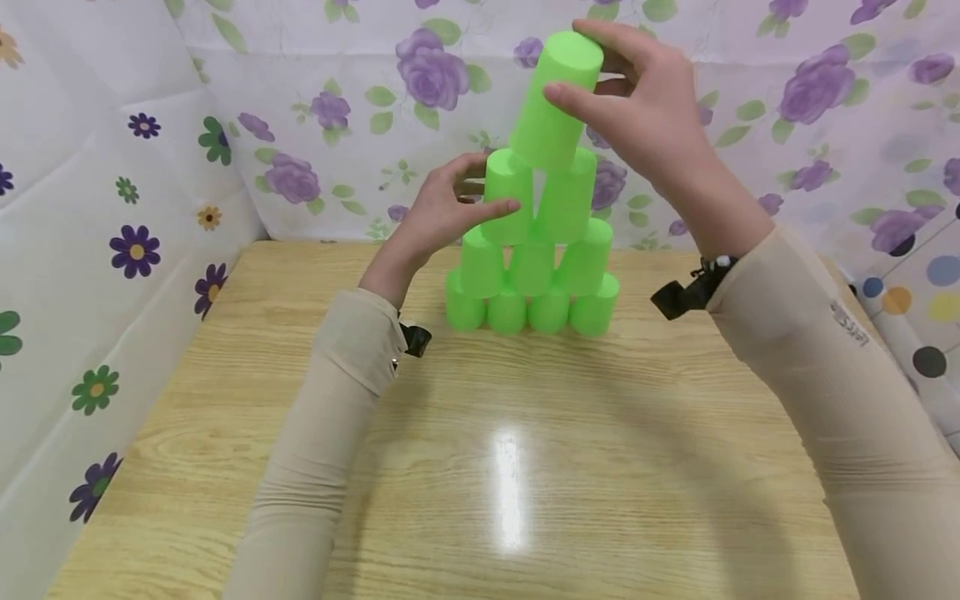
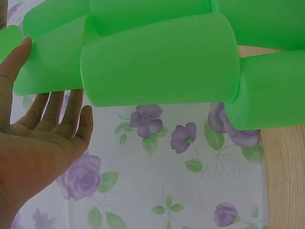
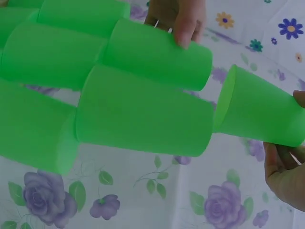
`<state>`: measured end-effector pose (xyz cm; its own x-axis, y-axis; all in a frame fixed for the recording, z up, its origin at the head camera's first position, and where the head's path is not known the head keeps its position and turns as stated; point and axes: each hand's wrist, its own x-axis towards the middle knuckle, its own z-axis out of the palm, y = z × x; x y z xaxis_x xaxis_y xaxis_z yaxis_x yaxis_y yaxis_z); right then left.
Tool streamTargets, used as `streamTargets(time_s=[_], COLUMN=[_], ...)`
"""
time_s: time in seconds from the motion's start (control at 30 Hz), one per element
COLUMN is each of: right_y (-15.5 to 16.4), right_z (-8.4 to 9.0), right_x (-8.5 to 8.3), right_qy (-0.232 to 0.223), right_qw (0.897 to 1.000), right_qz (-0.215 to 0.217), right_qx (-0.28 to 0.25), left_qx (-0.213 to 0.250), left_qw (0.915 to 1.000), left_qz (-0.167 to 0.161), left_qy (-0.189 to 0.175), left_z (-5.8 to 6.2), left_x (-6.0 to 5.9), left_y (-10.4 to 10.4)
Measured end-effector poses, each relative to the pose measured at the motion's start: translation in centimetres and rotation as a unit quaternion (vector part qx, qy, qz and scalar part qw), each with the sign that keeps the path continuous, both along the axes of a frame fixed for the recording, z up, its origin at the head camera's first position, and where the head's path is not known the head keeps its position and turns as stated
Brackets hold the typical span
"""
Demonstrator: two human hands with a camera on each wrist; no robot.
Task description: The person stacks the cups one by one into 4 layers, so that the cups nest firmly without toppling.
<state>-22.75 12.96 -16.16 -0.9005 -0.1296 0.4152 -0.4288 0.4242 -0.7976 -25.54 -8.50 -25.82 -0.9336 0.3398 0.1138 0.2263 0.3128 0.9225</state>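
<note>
Upside-down green cups stand in a tiered pyramid, a wide bottom row [image 1: 506, 312] under narrower ones. At the top, my right hand [image 1: 651, 112] grips one green cup [image 1: 551, 112] between thumb and fingers. That cup is tilted, its rim close over the two cups of the upper tier. My left hand [image 1: 446, 204] holds the left cup [image 1: 510, 196] of that tier, thumb across the front and fingers behind. The right cup [image 1: 567, 200] of the tier stands beside it, untouched. In the right wrist view, the held cup [image 3: 259, 109] shows its open rim facing the stack.
The pyramid stands near the back of a wooden table [image 1: 450, 467]. Behind it hangs a floral cloth [image 1: 315, 125], and another flowered cloth [image 1: 67, 275] runs along the left side. Dotted fabric [image 1: 933, 292] hangs at the right.
</note>
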Motion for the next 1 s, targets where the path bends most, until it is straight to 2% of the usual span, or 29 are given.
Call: streamTargets(time_s=[0.13,0.37,0.53,0.8,0.93,1.0], right_y=[0.0,0.0,-0.2,0.3,1.6,2.6], right_z=[0.1,0.0,-0.6,-1.2,-2.2,-3.1], right_x=[-1.1,-2.1,-2.3,-1.9,-1.0,-0.3], right_qy=[-0.016,-0.057,-0.044,0.002,0.002,0.003], right_qw=[0.999,0.998,0.999,0.997,0.997,0.996], right_qz=[-0.019,-0.013,-0.007,-0.001,0.003,0.001], right_qx=[0.026,0.005,0.022,0.082,0.083,0.088], left_qx=[-0.008,-0.009,-0.009,-0.014,-0.015,-0.017], left_qw=[0.9999,0.9999,0.9999,0.9999,0.9994,0.9976], left_qz=[0.005,-0.002,-0.006,-0.003,0.024,0.051], left_qy=[-0.002,0.007,0.004,0.006,0.018,0.044], left_z=[0.2,0.2,0.0,-0.3,-0.7,-1.2], left_x=[0.1,0.1,0.0,0.0,0.7,1.4], left_y=[0.0,0.2,0.3,0.3,-0.2,-0.6])
